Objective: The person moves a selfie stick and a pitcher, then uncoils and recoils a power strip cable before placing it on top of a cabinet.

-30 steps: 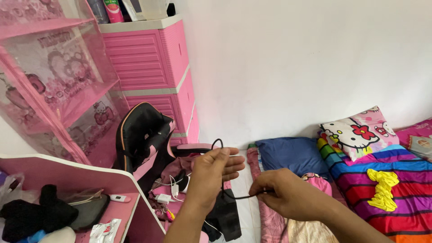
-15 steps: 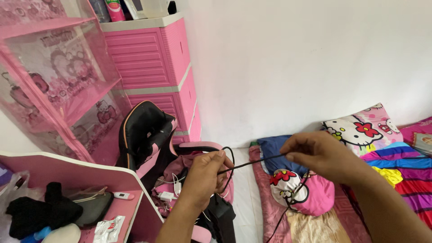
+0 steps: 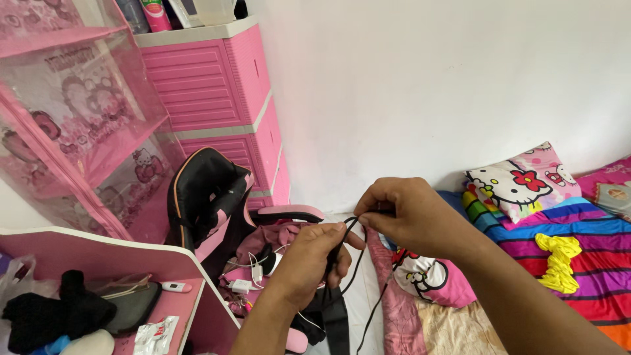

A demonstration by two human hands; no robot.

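I am pinching the thin black cable (image 3: 355,261) with my left hand (image 3: 311,261), fingers closed around it; my right hand (image 3: 409,215) is gripping its loop at the fingertips; the slack is dangling below my fingers, the pink-and-black chair (image 3: 209,197) sitting beyond them.

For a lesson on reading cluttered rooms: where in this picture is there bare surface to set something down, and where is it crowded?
Bare patches: the striped blanket around the yellow bow, and the floor strip between chair and bedding. Crowded: the pink desk and chair seat. Both hands, left hand and right hand, hold the black cable.
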